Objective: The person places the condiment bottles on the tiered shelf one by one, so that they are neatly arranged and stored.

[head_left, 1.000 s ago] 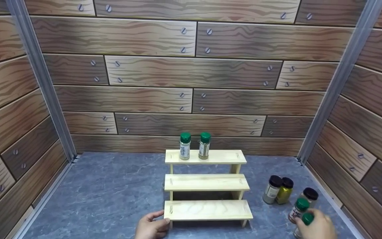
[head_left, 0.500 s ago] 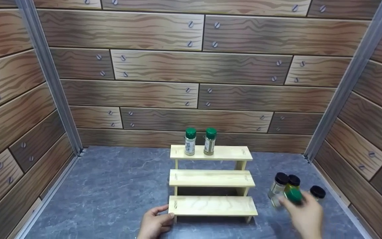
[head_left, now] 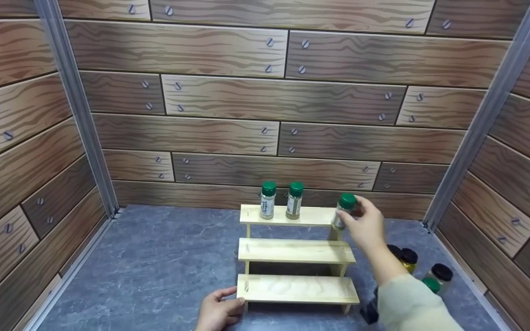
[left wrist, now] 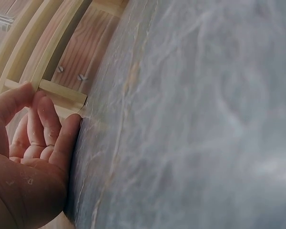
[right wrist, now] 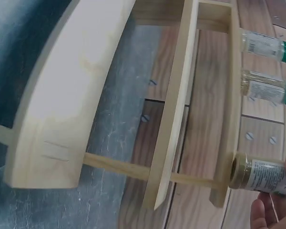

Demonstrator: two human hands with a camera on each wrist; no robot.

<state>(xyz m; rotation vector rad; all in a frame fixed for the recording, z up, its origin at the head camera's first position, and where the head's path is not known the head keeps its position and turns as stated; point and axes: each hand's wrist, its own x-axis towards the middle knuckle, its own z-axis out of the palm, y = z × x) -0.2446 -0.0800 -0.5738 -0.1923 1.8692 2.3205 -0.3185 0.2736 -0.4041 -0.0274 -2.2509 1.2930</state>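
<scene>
Green-capped jar (head_left: 346, 203) in right hand (head_left: 366, 225); left hand (head_left: 219, 309) holds rack (head_left: 298, 288).

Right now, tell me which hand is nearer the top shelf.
Right. The right hand is at the right end of the top shelf, holding a jar; the left hand is lower, pinching the left end of the bottom shelf.

grey tabletop (head_left: 168, 266): wooden rack (head_left: 296, 250), capped jars (head_left: 442, 272); top tier (head_left: 315, 216): two green-capped jars (head_left: 267, 202).

Head looks down; wrist views apparently share rack (head_left: 296, 251).
</scene>
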